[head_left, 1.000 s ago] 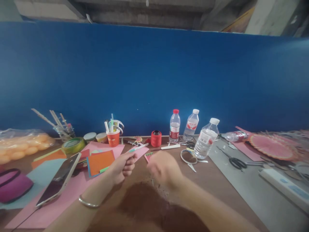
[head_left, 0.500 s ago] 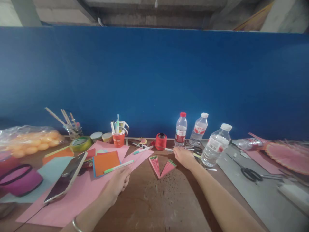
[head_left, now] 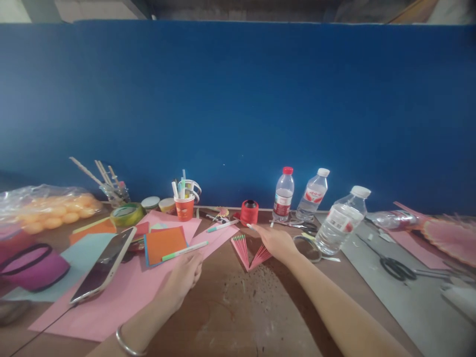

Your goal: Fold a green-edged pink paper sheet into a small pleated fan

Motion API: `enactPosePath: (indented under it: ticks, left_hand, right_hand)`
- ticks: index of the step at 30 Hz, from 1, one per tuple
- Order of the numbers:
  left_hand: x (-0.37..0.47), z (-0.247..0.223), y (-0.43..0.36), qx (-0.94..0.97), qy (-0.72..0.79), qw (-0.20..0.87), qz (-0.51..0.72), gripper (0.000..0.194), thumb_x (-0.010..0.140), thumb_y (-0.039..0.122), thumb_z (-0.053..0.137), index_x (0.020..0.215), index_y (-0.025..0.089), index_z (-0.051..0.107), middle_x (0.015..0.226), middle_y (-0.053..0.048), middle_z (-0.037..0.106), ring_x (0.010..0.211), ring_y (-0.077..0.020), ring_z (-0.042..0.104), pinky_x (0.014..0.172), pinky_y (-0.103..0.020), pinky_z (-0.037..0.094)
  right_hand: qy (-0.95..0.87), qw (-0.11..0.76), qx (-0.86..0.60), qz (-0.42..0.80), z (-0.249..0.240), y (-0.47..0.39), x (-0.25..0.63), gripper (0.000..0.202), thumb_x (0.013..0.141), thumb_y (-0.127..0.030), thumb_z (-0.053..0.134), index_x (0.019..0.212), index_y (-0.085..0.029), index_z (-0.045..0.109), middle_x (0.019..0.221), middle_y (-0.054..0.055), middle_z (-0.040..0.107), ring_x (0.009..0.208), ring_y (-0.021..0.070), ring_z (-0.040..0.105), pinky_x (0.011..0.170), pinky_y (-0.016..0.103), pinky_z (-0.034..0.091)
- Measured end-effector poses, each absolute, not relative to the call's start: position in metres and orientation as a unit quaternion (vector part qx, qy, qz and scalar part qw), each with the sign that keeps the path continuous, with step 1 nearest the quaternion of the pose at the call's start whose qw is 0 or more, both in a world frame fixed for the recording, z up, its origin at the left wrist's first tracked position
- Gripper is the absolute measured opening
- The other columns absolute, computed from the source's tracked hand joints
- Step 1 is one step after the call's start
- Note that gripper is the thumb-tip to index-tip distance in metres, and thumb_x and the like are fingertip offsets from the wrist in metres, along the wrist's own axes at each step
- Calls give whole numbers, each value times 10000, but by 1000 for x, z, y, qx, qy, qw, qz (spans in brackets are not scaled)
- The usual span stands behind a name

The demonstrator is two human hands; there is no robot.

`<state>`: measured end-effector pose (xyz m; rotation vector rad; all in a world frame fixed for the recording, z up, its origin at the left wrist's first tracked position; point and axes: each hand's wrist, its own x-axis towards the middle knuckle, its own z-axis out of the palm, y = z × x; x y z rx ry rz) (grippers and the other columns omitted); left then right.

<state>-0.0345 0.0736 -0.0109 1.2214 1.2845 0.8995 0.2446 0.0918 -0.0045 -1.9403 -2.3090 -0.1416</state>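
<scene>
My left hand (head_left: pixel 184 277) rests over the pink paper (head_left: pixel 122 292) with its fingers curled; what they hold, if anything, is hidden. Just beyond its knuckles a green-and-white marker (head_left: pixel 185 251) lies across the orange paper square (head_left: pixel 163 243). My right hand (head_left: pixel 277 241) pinches a small white stick-like thing (head_left: pixel 252 226), its tip pointing left in front of the red thread spool (head_left: pixel 249 213). Below that hand a pleated pink paper piece (head_left: pixel 241 252) with green edges stands spread in a V, its right half partly covered. A blue-and-white marker (head_left: pixel 222 226) lies to the left.
Water bottles (head_left: pixel 342 223) stand at the back right. Scissors (head_left: pixel 396 267) lie on the grey sheet (head_left: pixel 375 297). Green tape (head_left: pixel 127 214), a red cup of pens (head_left: pixel 185 209) and a phone (head_left: pixel 104 265) are on the left. Dark specks dot the brown table (head_left: pixel 238 317).
My right hand has moved left with the white thing, now partly over the pleated paper's right half. My left hand has hardly moved. The view has tilted slightly downward.
</scene>
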Motion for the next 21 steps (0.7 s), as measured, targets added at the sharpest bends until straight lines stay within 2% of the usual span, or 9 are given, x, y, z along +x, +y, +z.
enactPosePath:
  ticks: [4, 7, 9, 10, 12, 14, 19, 21]
  left_hand:
    - [-34, -12, 77, 502, 524, 548, 416, 412, 755, 490, 533, 563, 206, 303, 462, 106, 240, 381, -40, 166, 375, -185, 109]
    - [-33, -11, 79, 499, 493, 543, 462, 349, 724, 450, 596, 579, 185, 421, 525, 69, 389, 451, -61, 347, 421, -180, 292]
    - [-32, -7, 81, 497, 468, 543, 489, 301, 709, 433, 629, 610, 179, 502, 683, 13, 547, 656, -109, 512, 597, -214, 439]
    - [-30, -3, 83, 497, 456, 547, 497, 296, 706, 431, 636, 608, 176, 522, 801, -18, 601, 791, -140, 546, 697, -245, 466]
    - [-25, 6, 86, 495, 430, 561, 505, 323, 705, 432, 640, 560, 169, 520, 1031, -63, 622, 987, -193, 534, 818, -302, 469]
    - [-17, 17, 91, 493, 408, 577, 507, 354, 702, 428, 640, 517, 162, 497, 1143, -85, 604, 1042, -224, 530, 847, -338, 471]
    - [5, 44, 114, 503, 366, 570, 537, 376, 719, 414, 637, 502, 164, 459, 911, -82, 661, 961, -206, 581, 911, -343, 447]
    - [13, 52, 127, 513, 357, 558, 545, 328, 778, 393, 606, 576, 149, 517, 900, -70, 646, 933, -191, 587, 904, -352, 455]
  right_hand:
    - [-767, 38, -638, -54, -5, 93, 248, 553, 892, -185, 333, 1400, -396, 285, 1152, 32, 623, 882, 216, 632, 702, 312, 471]
    - [-765, 23, -641, -60, -6, 94, 251, 544, 900, -199, 334, 1402, -401, 278, 1107, 42, 634, 839, 217, 641, 688, 313, 471]
    - [-761, 15, -645, -63, -7, 95, 253, 536, 906, -212, 338, 1399, -412, 276, 1099, 46, 634, 823, 216, 645, 685, 312, 470]
    - [-759, 12, -647, -63, -7, 95, 254, 530, 908, -221, 344, 1396, -417, 280, 1093, 49, 635, 815, 216, 647, 682, 310, 468]
    - [-756, 9, -651, -64, -7, 95, 255, 521, 910, -240, 360, 1390, -427, 287, 1070, 50, 642, 806, 218, 649, 668, 303, 463]
    - [-755, 11, -653, -63, -7, 95, 256, 517, 909, -252, 372, 1384, -440, 291, 1037, 41, 651, 801, 219, 650, 653, 292, 456]
    - [-754, 26, -655, -54, -6, 93, 260, 500, 910, -246, 380, 1373, -428, 325, 909, 33, 678, 770, 212, 649, 635, 271, 427]
    - [-756, 35, -652, -48, -7, 93, 260, 508, 906, -224, 373, 1374, -419, 329, 895, 31, 684, 778, 205, 647, 633, 265, 417]
